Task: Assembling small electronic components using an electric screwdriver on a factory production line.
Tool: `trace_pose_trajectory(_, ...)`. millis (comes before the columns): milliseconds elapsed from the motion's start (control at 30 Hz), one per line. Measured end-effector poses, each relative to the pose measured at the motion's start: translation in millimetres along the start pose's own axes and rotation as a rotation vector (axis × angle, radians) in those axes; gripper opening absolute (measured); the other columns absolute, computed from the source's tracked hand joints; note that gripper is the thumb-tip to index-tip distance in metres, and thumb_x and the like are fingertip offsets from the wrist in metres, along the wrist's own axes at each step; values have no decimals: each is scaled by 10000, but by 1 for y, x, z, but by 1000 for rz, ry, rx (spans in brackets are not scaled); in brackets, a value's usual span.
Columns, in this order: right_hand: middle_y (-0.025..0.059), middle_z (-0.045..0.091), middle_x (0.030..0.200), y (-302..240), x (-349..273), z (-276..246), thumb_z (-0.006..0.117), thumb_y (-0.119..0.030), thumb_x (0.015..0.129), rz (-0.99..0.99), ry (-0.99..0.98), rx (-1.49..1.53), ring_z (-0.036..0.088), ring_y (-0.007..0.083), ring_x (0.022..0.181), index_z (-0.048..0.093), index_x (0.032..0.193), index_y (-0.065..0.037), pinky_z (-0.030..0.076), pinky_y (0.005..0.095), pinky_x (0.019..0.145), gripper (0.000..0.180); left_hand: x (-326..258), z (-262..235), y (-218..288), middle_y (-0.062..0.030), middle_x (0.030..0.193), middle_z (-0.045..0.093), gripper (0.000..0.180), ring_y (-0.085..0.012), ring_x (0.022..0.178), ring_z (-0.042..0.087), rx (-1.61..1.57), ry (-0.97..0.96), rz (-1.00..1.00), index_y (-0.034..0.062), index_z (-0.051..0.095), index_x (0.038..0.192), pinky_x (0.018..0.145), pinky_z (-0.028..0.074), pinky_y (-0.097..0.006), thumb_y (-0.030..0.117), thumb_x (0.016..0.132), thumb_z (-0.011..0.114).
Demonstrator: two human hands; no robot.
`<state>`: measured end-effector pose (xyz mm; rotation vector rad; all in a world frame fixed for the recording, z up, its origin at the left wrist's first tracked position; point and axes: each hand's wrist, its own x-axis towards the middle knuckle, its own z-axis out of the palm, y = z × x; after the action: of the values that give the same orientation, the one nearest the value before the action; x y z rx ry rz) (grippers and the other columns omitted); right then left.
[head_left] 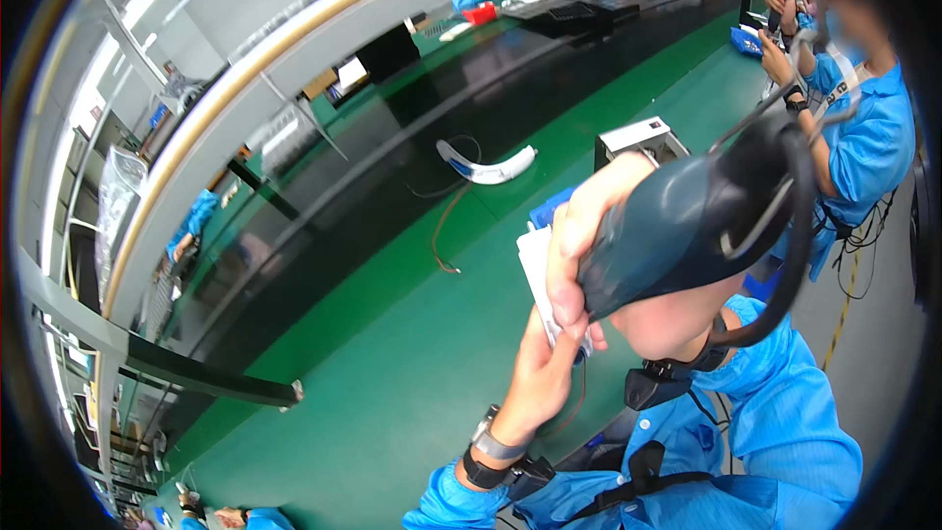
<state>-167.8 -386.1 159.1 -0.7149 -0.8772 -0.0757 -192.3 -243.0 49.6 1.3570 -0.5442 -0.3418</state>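
Observation:
My right hand [579, 236] is wrapped round a dark green and black electric screwdriver [677, 226], a rounded body with a wire hanger and a thick black cable at its upper end. Its tip is hidden from view. A white plastic part [535, 260] is gripped in my left hand [540, 378], just below the right one. The fingers of both hands meet around this part, and much of it is covered. Farther off on the green bench [392, 344] lies a curved white piece [496, 169] with thin dark and brown wires trailing from it.
A white and metal box [643, 137] stands beyond the screwdriver, with a blue object [549, 206] near my hands. A dark conveyor strip [373, 162] runs along the bench. A metal frame arm [206, 373] juts in at left. A co-worker in blue [863, 128] is at right.

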Motion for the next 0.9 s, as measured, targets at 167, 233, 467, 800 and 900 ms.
trace_pose_trajectory(167,223,590,662,-7,-9,20,365,-856,807,72,274,-268,582,260,514,547,984,45,489,307,437,936,-6,10,0,-103,1041,601,415,-188,953,587,-81,-16,-49,-6,327,1407,891,475,-348,81,1007,393)
trace_pose_trajectory(233,222,616,723,-20,-9,24,286,-874,818,149,277,-294,604,204,511,530,1025,40,509,304,473,969,-13,14,0,-110,1022,608,392,-194,939,595,-176,-50,-70,-15,357,1389,884,480,-347,135,1027,370)
trace_pose_trajectory(467,146,651,935,-40,-2,-38,293,-726,945,-38,336,-456,604,126,556,520,1232,24,466,229,482,835,-41,8,-2,-177,906,665,523,-272,879,666,-188,99,-49,-69,503,1220,851,520,-402,413,1047,395)
trace_pose_trajectory(800,236,490,1310,37,-28,-126,651,-161,847,-299,659,-1389,516,366,1182,421,1396,12,413,408,1022,620,-61,-5,3,-151,916,687,360,-246,899,665,-139,56,-88,-85,611,1115,865,519,-395,236,1024,476)
trace_pose_trajectory(900,257,383,1371,70,-54,-111,623,-89,788,-533,601,-1506,391,429,1281,496,1304,-23,327,524,1081,535,-62,-1,10,-151,906,698,357,-245,892,669,-78,120,-136,-83,614,1118,865,515,-390,239,1013,500)
